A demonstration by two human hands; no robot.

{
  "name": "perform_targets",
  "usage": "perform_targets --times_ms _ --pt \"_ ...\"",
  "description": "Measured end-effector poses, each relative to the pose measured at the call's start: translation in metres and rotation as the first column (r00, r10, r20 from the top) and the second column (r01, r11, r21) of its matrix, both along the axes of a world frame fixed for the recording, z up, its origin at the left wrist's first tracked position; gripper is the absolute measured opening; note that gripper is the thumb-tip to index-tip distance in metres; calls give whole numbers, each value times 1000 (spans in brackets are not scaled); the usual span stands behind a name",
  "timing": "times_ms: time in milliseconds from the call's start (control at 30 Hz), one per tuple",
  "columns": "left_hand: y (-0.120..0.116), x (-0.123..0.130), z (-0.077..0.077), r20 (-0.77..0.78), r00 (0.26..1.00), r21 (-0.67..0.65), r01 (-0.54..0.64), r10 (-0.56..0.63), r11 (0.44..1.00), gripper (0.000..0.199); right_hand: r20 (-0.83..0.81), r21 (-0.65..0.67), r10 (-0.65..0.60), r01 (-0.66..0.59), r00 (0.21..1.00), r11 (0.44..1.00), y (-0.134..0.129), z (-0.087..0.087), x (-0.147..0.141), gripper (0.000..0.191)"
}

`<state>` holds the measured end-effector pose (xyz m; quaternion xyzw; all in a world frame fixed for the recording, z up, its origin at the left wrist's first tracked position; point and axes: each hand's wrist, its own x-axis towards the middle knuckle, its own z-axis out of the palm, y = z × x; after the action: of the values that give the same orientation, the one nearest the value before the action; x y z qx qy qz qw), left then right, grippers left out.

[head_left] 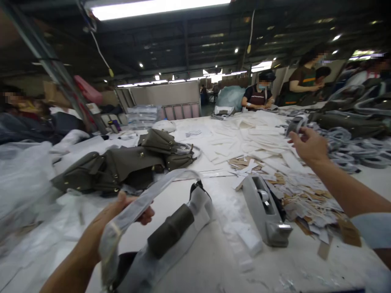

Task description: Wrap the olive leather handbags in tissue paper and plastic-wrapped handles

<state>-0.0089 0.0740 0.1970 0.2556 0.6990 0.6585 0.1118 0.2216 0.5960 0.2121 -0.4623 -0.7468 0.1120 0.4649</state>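
In the lower left, my left hand [139,209] is closed around a strap wrapped in pale, translucent film [159,189]. The strap arches over the table in a loop, and a dark olive sleeve [171,231] sits on its lower run. My right hand [310,143] is stretched out to the far right, its fingers curled at a grey coiled strap [295,123] in similar wrapping. Motion blur softens the grip there. Between my hands stands a grey tape dispenser [259,211]. Olive bags [122,165] with metal studs lie beyond my left hand.
Paper and cardboard scraps [314,203] are heaped right of the dispenser. More coiled straps [360,148] pile up at the right edge. White sheets [244,132] cover the table's far part. Crumpled clear plastic [24,183] lies left. A masked co-worker [258,95] is across the table.
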Motion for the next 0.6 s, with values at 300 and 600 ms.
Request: perform_targets --times_ms 300,600 --pt "-42 4 47 243 872 66 422 -424 904 49 -31 262 621 -593 783 761 -278 2 -40 28" --pt "-54 2 60 171 871 3 466 -460 885 42 -131 143 754 -740 644 657 -433 -72 -79 26"
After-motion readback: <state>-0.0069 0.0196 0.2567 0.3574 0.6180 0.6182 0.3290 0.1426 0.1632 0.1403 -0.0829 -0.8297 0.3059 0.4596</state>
